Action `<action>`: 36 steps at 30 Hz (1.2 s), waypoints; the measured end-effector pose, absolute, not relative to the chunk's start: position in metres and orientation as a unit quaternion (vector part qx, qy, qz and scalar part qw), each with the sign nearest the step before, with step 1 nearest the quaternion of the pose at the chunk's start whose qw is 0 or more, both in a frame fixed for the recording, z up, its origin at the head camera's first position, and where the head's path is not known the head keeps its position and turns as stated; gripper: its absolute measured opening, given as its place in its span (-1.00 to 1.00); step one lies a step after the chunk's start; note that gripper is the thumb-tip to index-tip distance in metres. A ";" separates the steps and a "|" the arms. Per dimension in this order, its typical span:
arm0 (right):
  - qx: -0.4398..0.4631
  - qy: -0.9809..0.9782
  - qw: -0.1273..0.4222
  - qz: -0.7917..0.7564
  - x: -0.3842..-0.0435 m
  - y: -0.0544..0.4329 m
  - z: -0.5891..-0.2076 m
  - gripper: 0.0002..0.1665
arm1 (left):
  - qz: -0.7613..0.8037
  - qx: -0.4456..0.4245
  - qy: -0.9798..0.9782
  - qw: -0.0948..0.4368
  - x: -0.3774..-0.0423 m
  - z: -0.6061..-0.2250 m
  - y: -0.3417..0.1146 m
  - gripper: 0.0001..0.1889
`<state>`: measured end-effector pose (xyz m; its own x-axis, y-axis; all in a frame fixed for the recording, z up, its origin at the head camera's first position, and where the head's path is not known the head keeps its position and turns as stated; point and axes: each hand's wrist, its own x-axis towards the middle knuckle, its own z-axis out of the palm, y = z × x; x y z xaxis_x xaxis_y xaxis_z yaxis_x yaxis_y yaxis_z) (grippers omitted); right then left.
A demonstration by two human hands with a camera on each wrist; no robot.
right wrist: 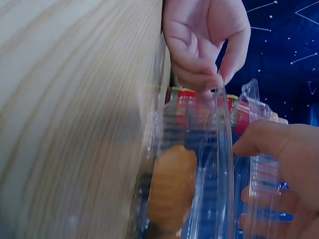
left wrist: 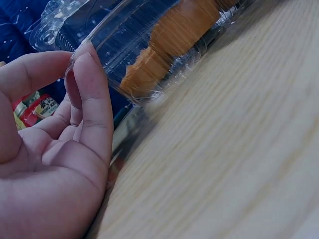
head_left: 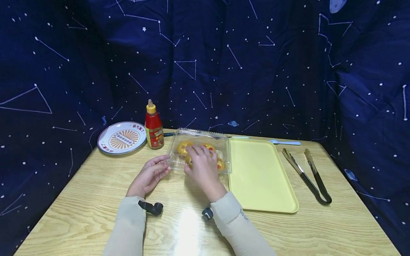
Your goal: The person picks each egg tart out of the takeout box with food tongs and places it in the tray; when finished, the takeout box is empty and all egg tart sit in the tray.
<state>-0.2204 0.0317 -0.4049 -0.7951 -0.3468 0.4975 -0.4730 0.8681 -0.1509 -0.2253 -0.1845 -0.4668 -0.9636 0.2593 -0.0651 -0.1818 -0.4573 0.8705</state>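
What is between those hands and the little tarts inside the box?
The clear plastic box itself. Its lid covers the tarts. The right hand rests on top of the lid, and the left hand pinches the box's left edge. Nothing else visible lies between.

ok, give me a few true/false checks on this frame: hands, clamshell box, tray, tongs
1. The left hand pinches the box at its left edge. True.
2. The right hand rests on the tray. False: it lies on top of the box; nothing is on the tray.
3. The tongs lie right of the tray, untouched. True.
4. The sauce bottle lies on its side. False: it stands upright between the plate and the box.
5. The box holds yellow pastries. True.
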 end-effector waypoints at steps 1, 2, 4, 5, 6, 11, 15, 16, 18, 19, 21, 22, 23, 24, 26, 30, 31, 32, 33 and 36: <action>0.217 -0.939 0.232 0.135 -0.220 0.034 -0.405 -0.32 | 0.853 0.039 0.505 0.129 -0.225 -0.467 -0.185 -0.49; 0.216 -0.939 0.230 0.133 -0.221 0.037 -0.405 -0.32 | 0.853 0.040 0.505 0.129 -0.226 -0.467 -0.185 -0.50; 0.214 -0.941 0.227 0.130 -0.221 0.042 -0.405 -0.31 | 0.853 0.038 0.504 0.130 -0.226 -0.467 -0.185 -0.51; 0.214 -0.942 0.226 0.128 -0.221 0.045 -0.405 -0.31 | 0.853 0.037 0.504 0.129 -0.226 -0.467 -0.184 -0.52; 0.214 -0.942 0.225 0.129 -0.221 0.048 -0.405 -0.30 | 0.853 0.037 0.504 0.130 -0.226 -0.467 -0.184 -0.53; 0.215 -0.943 0.222 0.124 -0.221 0.063 -0.404 -0.32 | 0.855 0.037 0.499 0.133 -0.227 -0.467 -0.186 -0.52; 0.207 -0.949 0.212 0.110 -0.219 0.073 -0.402 -0.33 | 0.857 0.037 0.496 0.133 -0.227 -0.467 -0.187 -0.55; 0.205 -0.950 0.210 0.109 -0.219 0.075 -0.402 -0.32 | 0.858 0.035 0.495 0.133 -0.227 -0.467 -0.187 -0.57; 0.202 -0.951 0.205 0.111 -0.218 0.080 -0.401 -0.33 | 0.858 0.036 0.494 0.132 -0.227 -0.467 -0.187 -0.61; 0.201 -0.952 0.203 0.112 -0.218 0.082 -0.401 -0.33 | 0.858 0.037 0.494 0.132 -0.227 -0.467 -0.187 -0.62; 0.203 -0.952 0.200 0.115 -0.218 0.086 -0.401 -0.34 | 0.858 0.039 0.494 0.131 -0.227 -0.467 -0.188 -0.64; 0.204 -0.951 0.199 0.116 -0.218 0.088 -0.401 -0.35 | 0.858 0.040 0.495 0.131 -0.227 -0.467 -0.188 -0.64; 0.205 -0.952 0.196 0.117 -0.218 0.090 -0.401 -0.34 | 0.858 0.040 0.495 0.131 -0.227 -0.467 -0.188 -0.64; 0.208 -0.951 0.195 0.119 -0.218 0.092 -0.401 -0.34 | 0.858 0.043 0.495 0.131 -0.227 -0.467 -0.188 -0.63; 0.216 -0.949 0.190 0.128 -0.218 0.096 -0.402 -0.35 | 0.858 0.043 0.495 0.130 -0.227 -0.467 -0.187 -0.63; 0.234 -0.942 0.189 0.151 -0.219 0.103 -0.404 -0.36 | 0.857 0.043 0.497 0.129 -0.227 -0.466 -0.187 -0.62; 0.240 -0.939 0.189 0.157 -0.219 0.105 -0.405 -0.36 | 0.856 0.042 0.499 0.128 -0.227 -0.466 -0.186 -0.62; 0.244 -0.937 0.189 0.163 -0.220 0.107 -0.405 -0.36 | 0.855 0.042 0.501 0.128 -0.227 -0.467 -0.187 -0.62; 0.248 -0.935 0.188 0.168 -0.220 0.109 -0.406 -0.35 | 0.854 0.043 0.503 0.128 -0.227 -0.467 -0.187 -0.62; 0.257 -0.933 0.174 0.182 -0.222 0.113 -0.406 -0.34 | 0.852 0.043 0.506 0.127 -0.227 -0.467 -0.187 -0.62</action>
<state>-0.2215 0.1133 -0.4061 -0.8073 -0.4159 0.4187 -0.5426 0.8022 -0.2492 -0.2272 -0.1871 -0.4673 -0.9639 0.2605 -0.0550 -0.1730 -0.4560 0.8730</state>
